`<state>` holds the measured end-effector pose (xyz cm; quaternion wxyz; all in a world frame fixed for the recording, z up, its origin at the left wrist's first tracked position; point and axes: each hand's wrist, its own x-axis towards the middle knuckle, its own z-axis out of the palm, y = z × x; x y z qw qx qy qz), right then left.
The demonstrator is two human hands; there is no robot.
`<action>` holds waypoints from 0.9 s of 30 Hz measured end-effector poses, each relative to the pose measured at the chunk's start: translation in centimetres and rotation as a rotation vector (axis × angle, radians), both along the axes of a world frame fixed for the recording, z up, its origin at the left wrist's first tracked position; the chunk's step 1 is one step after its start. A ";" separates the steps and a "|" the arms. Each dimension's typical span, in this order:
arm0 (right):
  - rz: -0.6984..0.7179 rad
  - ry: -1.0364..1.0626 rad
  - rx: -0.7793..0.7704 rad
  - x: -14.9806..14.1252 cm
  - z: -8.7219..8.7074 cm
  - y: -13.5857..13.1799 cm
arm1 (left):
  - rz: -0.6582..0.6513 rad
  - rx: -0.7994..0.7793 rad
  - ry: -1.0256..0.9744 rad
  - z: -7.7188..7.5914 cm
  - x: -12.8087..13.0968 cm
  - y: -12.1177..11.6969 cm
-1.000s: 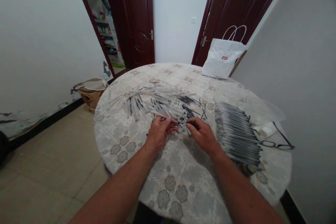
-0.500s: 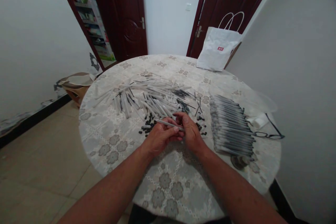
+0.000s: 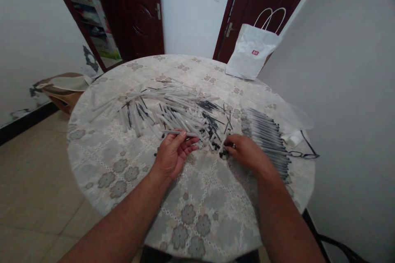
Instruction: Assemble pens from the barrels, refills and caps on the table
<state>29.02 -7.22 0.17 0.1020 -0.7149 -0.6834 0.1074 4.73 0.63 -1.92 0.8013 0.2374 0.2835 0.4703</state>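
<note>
My left hand (image 3: 173, 152) pinches a slim whitish pen barrel (image 3: 173, 132) between thumb and fingers, its other fingers loosely curled. The barrel lies nearly level above the table. My right hand (image 3: 243, 151) is lowered to small black caps (image 3: 222, 153) on the cloth, thumb and fingertips together; whatever they hold is too small to make out. Just beyond both hands spreads a pile of loose pale pen barrels (image 3: 182, 99). Thin dark refills (image 3: 208, 106) lie among and beside them. Right of my right hand, assembled-looking pens (image 3: 265, 131) lie side by side in a row.
A round table with a flowered cloth (image 3: 197, 189) carries everything. Glasses (image 3: 304, 155) and a small white roll (image 3: 294, 138) lie at the right, near a clear plastic sheet (image 3: 290, 113). A white paper bag (image 3: 253, 51) stands at the back. Walls and doors surround the table.
My hands came together at the barrel, then parted. The left keeps the barrel and has moved left; the right has gone right to the black caps. The view has also shifted.
</note>
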 end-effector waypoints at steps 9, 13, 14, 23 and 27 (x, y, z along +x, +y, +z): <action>-0.034 -0.139 -0.050 -2.8 -1.1 1.0 | 0.027 0.018 -0.004 0.2 0.0 -0.6; -0.023 -0.156 -0.030 -2.7 -2.0 1.1 | 0.006 0.006 -0.005 0.3 0.0 -0.9; -0.020 -0.150 -0.015 -2.6 -2.2 1.0 | 0.002 0.003 -0.003 0.4 0.0 -1.0; -0.023 0.206 0.351 -3.7 -1.4 1.4 | -0.013 -0.019 0.015 0.3 0.1 -1.3; 0.003 0.456 0.443 -5.4 -1.3 1.4 | -0.029 -0.022 0.025 0.1 0.3 -1.3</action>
